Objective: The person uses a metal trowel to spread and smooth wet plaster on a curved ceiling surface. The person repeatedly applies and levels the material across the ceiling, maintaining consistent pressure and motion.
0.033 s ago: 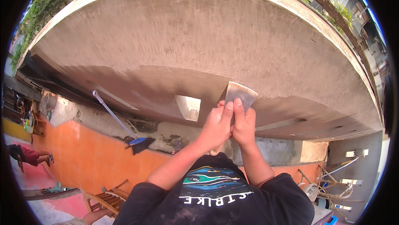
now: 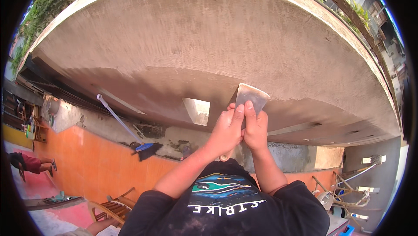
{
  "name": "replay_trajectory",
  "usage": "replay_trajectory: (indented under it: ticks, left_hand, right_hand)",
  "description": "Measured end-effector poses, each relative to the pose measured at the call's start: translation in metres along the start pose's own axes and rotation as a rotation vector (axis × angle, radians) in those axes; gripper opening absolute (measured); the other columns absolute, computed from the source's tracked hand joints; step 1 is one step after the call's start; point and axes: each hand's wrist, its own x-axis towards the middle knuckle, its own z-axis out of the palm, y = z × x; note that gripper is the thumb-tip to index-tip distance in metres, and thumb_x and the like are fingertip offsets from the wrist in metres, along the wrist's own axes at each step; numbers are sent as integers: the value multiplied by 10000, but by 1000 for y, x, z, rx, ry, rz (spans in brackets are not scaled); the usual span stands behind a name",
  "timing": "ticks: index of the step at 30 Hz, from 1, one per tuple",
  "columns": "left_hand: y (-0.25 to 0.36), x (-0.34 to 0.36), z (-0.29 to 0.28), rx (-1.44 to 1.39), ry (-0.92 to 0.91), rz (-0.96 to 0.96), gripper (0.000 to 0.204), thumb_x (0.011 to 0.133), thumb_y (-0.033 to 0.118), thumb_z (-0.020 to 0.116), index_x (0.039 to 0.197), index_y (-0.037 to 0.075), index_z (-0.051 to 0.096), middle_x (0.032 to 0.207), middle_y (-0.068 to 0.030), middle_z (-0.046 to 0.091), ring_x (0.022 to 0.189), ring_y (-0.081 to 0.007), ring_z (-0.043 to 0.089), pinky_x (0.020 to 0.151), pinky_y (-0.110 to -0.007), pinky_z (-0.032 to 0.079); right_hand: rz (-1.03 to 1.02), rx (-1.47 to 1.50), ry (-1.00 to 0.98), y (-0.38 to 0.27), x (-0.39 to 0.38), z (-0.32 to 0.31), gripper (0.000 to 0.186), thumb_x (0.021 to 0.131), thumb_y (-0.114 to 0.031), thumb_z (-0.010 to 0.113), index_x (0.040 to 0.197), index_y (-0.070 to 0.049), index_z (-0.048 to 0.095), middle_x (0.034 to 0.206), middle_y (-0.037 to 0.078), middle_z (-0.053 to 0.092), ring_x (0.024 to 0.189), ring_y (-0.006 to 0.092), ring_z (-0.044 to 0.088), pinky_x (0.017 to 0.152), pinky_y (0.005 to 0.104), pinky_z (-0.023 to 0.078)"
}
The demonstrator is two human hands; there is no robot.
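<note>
Both my hands are closed round a wide-bladed scraper [image 2: 251,98], thumbs laid side by side on its flat grey blade. My left hand [image 2: 228,125] wraps it from the left, and my right hand [image 2: 256,132] grips from the right, pressed against the left. Below the hands the rounded handle end shows, while most of the handle is hidden. The blade's pale edge points up at the brown plastered wall [image 2: 209,31], near the border between a lighter upper area and a darker, smoother lower band. Whether the edge touches the wall I cannot tell.
A lit rectangular opening [image 2: 198,112] pierces the wall left of my hands. A blue broom [image 2: 146,147] leans at the left over the orange floor [image 2: 87,157]. Wooden chair [image 2: 111,212] at lower left; another person [image 2: 32,164] at far left; wooden poles [image 2: 346,194] at right.
The scraper and both hands have shifted very slightly upward along the wall. The grip is the same.
</note>
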Motion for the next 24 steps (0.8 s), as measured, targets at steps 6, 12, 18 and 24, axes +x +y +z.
replay_trajectory:
  ticks: [6, 12, 18, 24]
  left_hand:
    - [4, -6, 1, 5, 4, -40, 531, 1053, 454, 289, 869, 26, 545, 601, -7, 493, 452, -79, 465, 423, -241, 381]
    - [4, -4, 0, 130, 53, -33, 533, 1055, 435, 292, 903, 3, 564, 625, -47, 531, 480, -118, 509, 465, -286, 416]
    - [-1, 8, -4, 315, 97, 117, 509, 1058, 366, 312, 925, -37, 593, 682, -155, 600, 628, -287, 595, 654, -393, 479]
    - [36, 19, -2, 377, 66, 230, 488, 1057, 343, 332, 956, -50, 604, 798, -199, 630, 801, -335, 609, 785, -402, 465]
  right_hand:
    - [90, 5, -151, -11, 0, -13, 541, 1028, -409, 418, 994, 60, 685, 751, 106, 683, 472, 109, 586, 362, 226, 439]
    - [21, 52, -93, 2, 5, -5, 544, 1028, -404, 420, 974, 81, 662, 862, 147, 692, 679, 159, 653, 591, 263, 523]
    - [-51, 69, -8, 14, 11, 0, 515, 1027, -397, 441, 934, 68, 641, 846, 140, 677, 782, 189, 666, 691, 312, 546]
    - [-225, 140, 32, -22, 27, 10, 510, 1030, -395, 438, 912, 63, 631, 823, 134, 665, 754, 198, 664, 670, 317, 546]
